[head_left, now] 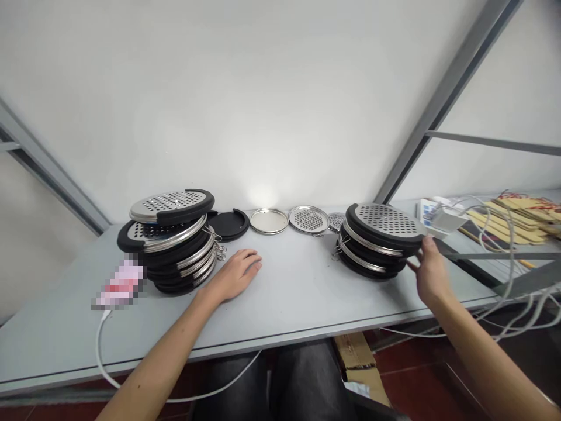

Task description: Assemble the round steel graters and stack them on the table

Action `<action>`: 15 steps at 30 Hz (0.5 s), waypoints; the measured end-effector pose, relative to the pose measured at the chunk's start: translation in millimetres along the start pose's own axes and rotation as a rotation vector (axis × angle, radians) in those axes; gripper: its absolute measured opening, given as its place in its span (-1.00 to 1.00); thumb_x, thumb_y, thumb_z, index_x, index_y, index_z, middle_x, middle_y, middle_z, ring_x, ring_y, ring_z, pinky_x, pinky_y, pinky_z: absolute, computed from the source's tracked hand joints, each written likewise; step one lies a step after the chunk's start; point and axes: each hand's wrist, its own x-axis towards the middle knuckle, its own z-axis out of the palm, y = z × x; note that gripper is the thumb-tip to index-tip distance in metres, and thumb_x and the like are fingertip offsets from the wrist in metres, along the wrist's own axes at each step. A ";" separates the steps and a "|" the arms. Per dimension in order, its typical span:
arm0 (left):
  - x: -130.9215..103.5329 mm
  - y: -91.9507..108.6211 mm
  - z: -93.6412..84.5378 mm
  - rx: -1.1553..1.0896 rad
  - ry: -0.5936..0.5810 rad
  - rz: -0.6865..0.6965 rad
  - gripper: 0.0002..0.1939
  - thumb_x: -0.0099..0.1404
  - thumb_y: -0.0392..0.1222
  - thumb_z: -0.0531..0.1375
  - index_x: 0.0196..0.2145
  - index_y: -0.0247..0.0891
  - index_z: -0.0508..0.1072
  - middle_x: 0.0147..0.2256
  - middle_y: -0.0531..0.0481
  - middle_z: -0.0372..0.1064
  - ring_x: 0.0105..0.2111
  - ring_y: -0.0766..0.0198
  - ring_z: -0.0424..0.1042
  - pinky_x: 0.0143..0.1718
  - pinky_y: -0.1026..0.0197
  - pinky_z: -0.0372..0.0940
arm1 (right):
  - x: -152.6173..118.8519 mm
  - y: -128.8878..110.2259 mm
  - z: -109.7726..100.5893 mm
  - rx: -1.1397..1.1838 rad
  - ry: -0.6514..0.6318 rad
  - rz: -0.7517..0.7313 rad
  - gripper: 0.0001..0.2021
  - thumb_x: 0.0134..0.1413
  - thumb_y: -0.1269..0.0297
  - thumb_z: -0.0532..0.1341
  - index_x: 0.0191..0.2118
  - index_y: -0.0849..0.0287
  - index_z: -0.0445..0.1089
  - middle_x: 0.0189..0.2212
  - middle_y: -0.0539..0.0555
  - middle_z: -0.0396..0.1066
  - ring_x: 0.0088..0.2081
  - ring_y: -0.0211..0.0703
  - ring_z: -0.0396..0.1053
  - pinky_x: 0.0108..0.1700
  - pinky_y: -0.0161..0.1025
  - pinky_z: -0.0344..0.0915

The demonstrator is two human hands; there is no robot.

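My left hand [235, 273] lies on the grey tabletop with nothing in it, its fingers stretched out loosely. Just left of it rises a stack of round graters [177, 251] with black rims and metal edges; the topmost grater [173, 202] sits tilted. At the right stack, my right hand [430, 266] grips the edge of the top round grater [388, 220], thumb at the rim and fingers lower, partly hidden. Small wire clasps [337, 250] hang from that stack's left side. Between the stacks, along the wall, lie a perforated grater disc [308, 220], a plain metal disc [269, 221] and a black ring base [228, 224].
A phone-like blurred object [120, 285] with a white cable lies at the left. Beyond the metal frame post at right are yellow pieces with red cords [521, 216], a white box [447, 221] and tangled white cables. Cardboard [362, 365] lies below the table edge.
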 end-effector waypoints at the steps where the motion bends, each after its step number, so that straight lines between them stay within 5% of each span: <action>1: -0.1 0.2 -0.1 0.003 -0.002 -0.001 -0.59 0.47 -0.04 -0.08 0.04 -0.26 0.43 0.08 -0.16 0.32 0.12 0.09 0.27 0.20 -0.02 0.16 | -0.8 0.0 1.4 0.080 -0.029 0.153 -0.46 0.14 -0.24 -0.09 0.06 -0.06 0.29 0.09 0.13 0.34 0.07 0.06 0.35 -0.07 0.02 0.39; 4: 0.0 0.3 0.4 0.008 0.000 0.001 -0.59 0.47 -0.04 -0.08 0.04 -0.26 0.43 0.07 -0.16 0.32 0.12 0.08 0.27 0.20 -0.02 0.15 | -3.7 -8.2 2.0 0.208 -0.073 0.358 -0.46 0.00 -0.32 0.01 0.00 -0.15 0.30 0.14 0.05 0.30 0.11 0.03 0.30 -0.12 -0.04 0.39; 15: 0.1 -1.6 2.6 0.017 0.017 0.019 -0.60 0.46 -0.03 -0.07 0.03 -0.24 0.44 0.05 -0.15 0.34 0.10 0.09 0.28 0.19 -0.02 0.17 | -3.7 -15.1 -2.4 0.304 -0.081 0.419 -0.56 -0.11 -0.27 0.16 -0.16 -0.17 0.39 0.20 0.06 0.25 0.17 0.05 0.23 -0.27 -0.11 0.36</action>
